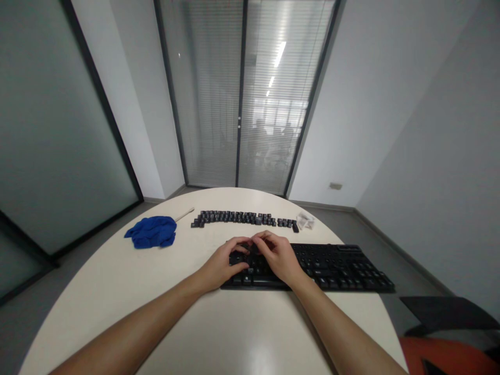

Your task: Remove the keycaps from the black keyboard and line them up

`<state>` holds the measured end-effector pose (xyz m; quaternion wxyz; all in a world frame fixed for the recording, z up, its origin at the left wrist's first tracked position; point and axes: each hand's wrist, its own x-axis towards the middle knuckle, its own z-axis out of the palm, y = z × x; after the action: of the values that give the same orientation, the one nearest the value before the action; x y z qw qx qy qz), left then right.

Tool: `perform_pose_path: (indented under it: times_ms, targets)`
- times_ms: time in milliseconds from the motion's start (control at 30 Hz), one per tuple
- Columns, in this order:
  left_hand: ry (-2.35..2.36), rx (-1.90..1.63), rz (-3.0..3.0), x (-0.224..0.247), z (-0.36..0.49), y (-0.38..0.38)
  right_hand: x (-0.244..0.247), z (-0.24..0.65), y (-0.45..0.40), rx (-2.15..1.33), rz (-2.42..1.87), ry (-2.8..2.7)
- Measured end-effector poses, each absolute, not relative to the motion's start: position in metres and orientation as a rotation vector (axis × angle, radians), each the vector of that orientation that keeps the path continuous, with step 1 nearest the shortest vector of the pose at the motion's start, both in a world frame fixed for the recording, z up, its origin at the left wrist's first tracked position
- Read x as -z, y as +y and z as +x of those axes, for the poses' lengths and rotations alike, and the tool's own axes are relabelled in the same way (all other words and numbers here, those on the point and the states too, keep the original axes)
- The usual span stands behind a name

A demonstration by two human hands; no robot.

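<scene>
A black keyboard (332, 263) lies on the round cream table, its left part partly hidden beneath both hands. My left hand (223, 262) is over the keyboard's left end, thumb and fingers apart and curved above the keys. Beside it, my right hand (278, 256) has its thumb and forefinger pinched together near the left fingertips; what they hold, if anything, is too small to make out. Behind the keyboard, loose black keycaps (230, 216) stand in uneven rows.
A crumpled blue cloth (153, 232) lies at the left, with a thin brush-like stick (185, 214) beside it. Small clear plastic bags (305, 220) sit right of the keycaps. A red and black chair (445, 354) is at the lower right, beyond the table (97, 291).
</scene>
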<state>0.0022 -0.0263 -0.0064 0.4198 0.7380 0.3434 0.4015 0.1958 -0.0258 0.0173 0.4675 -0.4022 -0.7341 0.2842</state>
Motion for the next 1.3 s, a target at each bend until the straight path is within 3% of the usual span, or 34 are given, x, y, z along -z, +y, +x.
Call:
perform_pose_path:
  times_ms: [367,600,933,1300]
  targets:
    - [1.027,-0.970,2.114,0.012,-0.008,-0.021,-0.017,0.204,-0.019,-0.575,-1.060,-1.627]
    - [1.009,-0.996,2.013,0.013,-0.007,-0.017,-0.024,0.206,-0.023,-0.494,-0.976,-2.028]
    - [0.998,-1.075,1.761,0.012,-0.003,-0.013,-0.024,0.204,-0.029,-0.543,-0.926,-2.268]
    - [0.961,-1.125,1.838,0.008,-0.004,-0.017,-0.014,0.205,-0.023,-0.674,-1.128,-2.039]
